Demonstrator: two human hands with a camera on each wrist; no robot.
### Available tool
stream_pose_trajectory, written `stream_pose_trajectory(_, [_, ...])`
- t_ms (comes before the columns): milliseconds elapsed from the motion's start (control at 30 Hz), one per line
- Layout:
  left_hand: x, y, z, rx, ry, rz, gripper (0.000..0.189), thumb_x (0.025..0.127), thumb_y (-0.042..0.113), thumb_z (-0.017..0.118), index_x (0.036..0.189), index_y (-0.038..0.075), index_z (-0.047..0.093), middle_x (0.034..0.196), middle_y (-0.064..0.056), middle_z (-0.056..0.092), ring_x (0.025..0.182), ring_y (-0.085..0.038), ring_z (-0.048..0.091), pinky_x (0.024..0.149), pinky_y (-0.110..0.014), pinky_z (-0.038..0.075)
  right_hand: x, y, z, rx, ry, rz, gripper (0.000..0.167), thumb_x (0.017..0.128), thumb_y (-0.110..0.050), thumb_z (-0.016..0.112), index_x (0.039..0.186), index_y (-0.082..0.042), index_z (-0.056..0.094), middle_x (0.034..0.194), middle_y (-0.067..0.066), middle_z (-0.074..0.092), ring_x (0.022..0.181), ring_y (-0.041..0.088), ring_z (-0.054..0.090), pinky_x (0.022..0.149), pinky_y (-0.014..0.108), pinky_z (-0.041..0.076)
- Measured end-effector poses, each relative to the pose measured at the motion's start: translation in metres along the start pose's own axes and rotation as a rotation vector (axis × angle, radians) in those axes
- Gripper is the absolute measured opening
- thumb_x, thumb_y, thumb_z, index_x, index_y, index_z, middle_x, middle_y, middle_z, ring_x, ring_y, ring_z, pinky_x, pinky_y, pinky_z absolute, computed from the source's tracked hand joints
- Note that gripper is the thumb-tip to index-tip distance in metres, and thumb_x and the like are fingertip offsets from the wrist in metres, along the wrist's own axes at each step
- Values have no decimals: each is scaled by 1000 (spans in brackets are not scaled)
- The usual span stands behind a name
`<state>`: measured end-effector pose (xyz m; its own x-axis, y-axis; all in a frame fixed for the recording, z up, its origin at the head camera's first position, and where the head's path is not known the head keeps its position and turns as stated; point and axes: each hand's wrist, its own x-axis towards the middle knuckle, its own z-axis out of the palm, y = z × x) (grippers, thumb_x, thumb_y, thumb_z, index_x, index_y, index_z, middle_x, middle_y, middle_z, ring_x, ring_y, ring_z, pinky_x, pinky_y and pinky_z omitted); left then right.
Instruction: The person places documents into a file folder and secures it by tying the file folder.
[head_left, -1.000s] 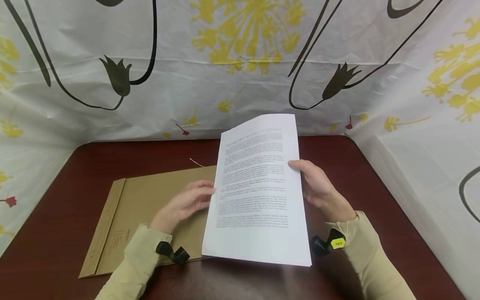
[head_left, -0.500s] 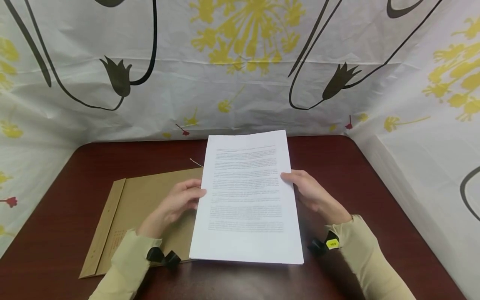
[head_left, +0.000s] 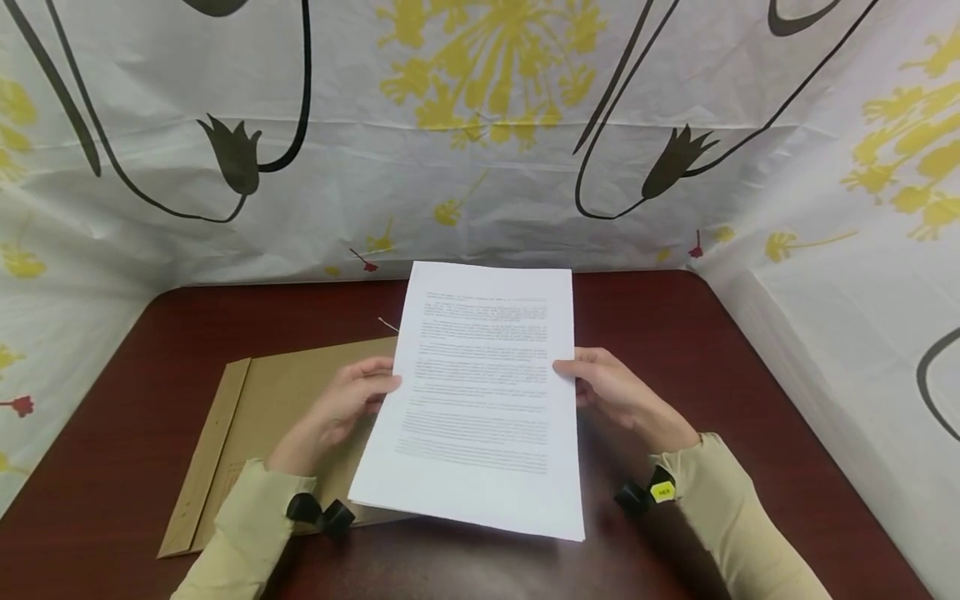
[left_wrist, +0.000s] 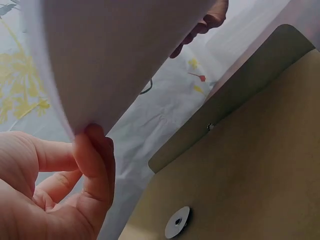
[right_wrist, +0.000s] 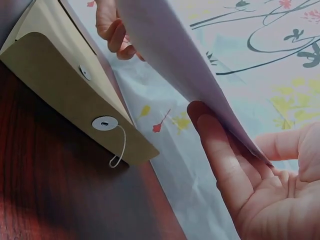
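A stack of printed paper is held up above the table, tilted toward me, its lines of text facing up. My left hand pinches its left edge, thumb on top and fingers beneath. At the opposite edge my right hand grips it the same way. Below and to the left lies a brown kraft document envelope, partly hidden by the paper. In the right wrist view its flap stands open, with a white button disc and a loose string. Another disc shows on the envelope in the left wrist view.
The dark red wooden table carries the envelope on its left half. A white patterned cloth hangs behind the table and along its sides. Black wrist cameras are strapped over both sleeves.
Both hands have shifted left and slightly down with the paper stack. Its far edge has lowered and the sheets have turned a little. The envelope has stayed in place.
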<state>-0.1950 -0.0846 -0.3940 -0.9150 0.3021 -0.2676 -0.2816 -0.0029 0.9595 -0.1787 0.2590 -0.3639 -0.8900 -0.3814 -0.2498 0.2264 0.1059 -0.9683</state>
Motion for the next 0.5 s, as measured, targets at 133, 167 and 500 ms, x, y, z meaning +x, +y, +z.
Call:
stream_pose_trajectory(133, [1,2,-8,10,-37,-29,38,89,4,57,123,-10,51,83,2,68,67,-10,64,59,-23,51,0,2,-2,29,61,-9,40,95,-13,52,128,9,46,100,7,69,81,20,68,71,34,54])
stream_pose_trajectory(167, [1,3,-10,11,-51,-43,37,89,5,57,123,-9,52,83,1,68,67,-11,64,58,-24,51,0,2,-2,39,92,-11,40,95,-13,53,127,9,46,97,5,69,79,19,68,70,33,55])
stream_pose_trajectory(500, [7,9,-29,73,-199,-138,30,89,7,58,117,-3,62,87,-4,69,70,-15,66,61,-27,53,2,10,-15,33,250,-21,23,91,-13,60,109,1,59,86,0,70,71,15,66,61,28,53])
